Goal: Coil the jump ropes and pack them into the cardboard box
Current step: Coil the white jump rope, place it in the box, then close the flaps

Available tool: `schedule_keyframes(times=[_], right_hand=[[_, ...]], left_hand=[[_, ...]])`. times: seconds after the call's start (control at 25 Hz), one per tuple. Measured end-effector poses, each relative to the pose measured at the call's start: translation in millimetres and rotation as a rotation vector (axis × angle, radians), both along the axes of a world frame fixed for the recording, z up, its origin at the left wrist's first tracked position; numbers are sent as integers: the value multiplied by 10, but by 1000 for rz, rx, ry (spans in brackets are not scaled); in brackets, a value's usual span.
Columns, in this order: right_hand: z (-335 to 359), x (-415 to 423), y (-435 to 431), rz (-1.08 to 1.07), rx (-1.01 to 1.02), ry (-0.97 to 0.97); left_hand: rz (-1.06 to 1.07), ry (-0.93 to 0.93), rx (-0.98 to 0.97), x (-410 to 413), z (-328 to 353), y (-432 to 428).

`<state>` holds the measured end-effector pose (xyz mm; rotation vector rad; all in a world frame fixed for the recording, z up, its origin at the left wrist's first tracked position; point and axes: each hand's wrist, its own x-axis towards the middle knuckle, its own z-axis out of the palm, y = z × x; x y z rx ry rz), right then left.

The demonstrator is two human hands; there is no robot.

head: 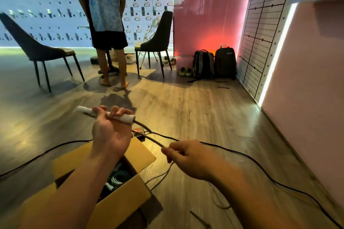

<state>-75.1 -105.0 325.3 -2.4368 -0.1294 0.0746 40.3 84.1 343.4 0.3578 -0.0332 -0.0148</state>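
Observation:
My left hand is shut around the white handles of a jump rope, held level above the open cardboard box. A grey rope runs from the handles down to my right hand, which pinches it between thumb and fingers. Below that hand the rope trails loose onto the wooden floor. Inside the box lie coiled ropes, partly hidden by my left forearm.
A black cable snakes across the floor on both sides of the box. A person stands ahead between two dark chairs. Two backpacks and shoes rest against the pink wall. A small red-lit device sits behind the box.

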Motion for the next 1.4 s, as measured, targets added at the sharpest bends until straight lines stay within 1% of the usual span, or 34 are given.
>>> schedule_keyframes(times=[0.08,0.12,0.16,0.24,0.28,0.36,0.44,0.48,0.52,0.56,0.68,0.72,0.8,0.84,0.88,0.92,0.96,1.0,1.04,1.08,1.12,1.16,1.28,1.4], right_hand=[[30,-67,-4,40,-44,-9],[39,-91,-27,44,-42,-23],[37,-110,-59,38,-29,-45],[12,-129,-133,-15,-21,-122],[-3,-135,-167,-64,-31,-173],[-31,-139,-206,-163,-78,-280],[-25,-157,-198,-215,-151,-382],[-17,-167,-200,-236,-178,-430],[1,-167,-210,-260,-192,-470],[24,-158,-242,-289,-195,-509],[85,-91,-455,-372,-189,-589],[100,-83,-539,-395,-198,-612],[123,-96,-667,-436,-186,-652],[129,-111,-709,-454,-161,-658],[132,-124,-734,-476,-130,-660],[125,-130,-738,-502,-96,-664],[113,-124,-725,-526,-61,-663],[87,-110,-702,-540,-15,-642],[58,-96,-662,-532,43,-595],[24,-85,-605,-498,98,-524],[-12,-81,-544,-451,133,-440],[-47,-84,-486,-401,138,-352],[-80,-134,-323,-236,68,-121],[-43,-218,-182,-104,32,-38]], left_hand=[[70,42,3,188,-69,44],[83,63,53,280,-133,47],[83,81,146,364,-226,30],[47,76,409,438,-417,-67],[19,45,542,429,-497,-152],[-10,-98,863,301,-532,-334],[-31,-276,1262,146,-495,-464],[-82,-342,1435,76,-481,-509],[-163,-380,1562,17,-475,-528],[-269,-399,1636,-44,-461,-537],[-609,-428,1700,-259,-342,-590],[-672,-461,1731,-348,-276,-620],[-703,-577,1767,-490,-167,-670],[-732,-606,1730,-542,-134,-688],[-797,-586,1634,-569,-119,-689],[-892,-538,1483,-586,-108,-683],[-1001,-484,1274,-605,-90,-668],[-1085,-426,1021,-616,-70,-654],[-1117,-376,762,-618,-44,-637],[-1086,-348,544,-619,-7,-623],[-1002,-334,387,-615,32,-609],[-883,-323,287,-604,68,-594],[-549,-289,125,-452,89,-477],[-325,-191,16,-171,17,-237]])
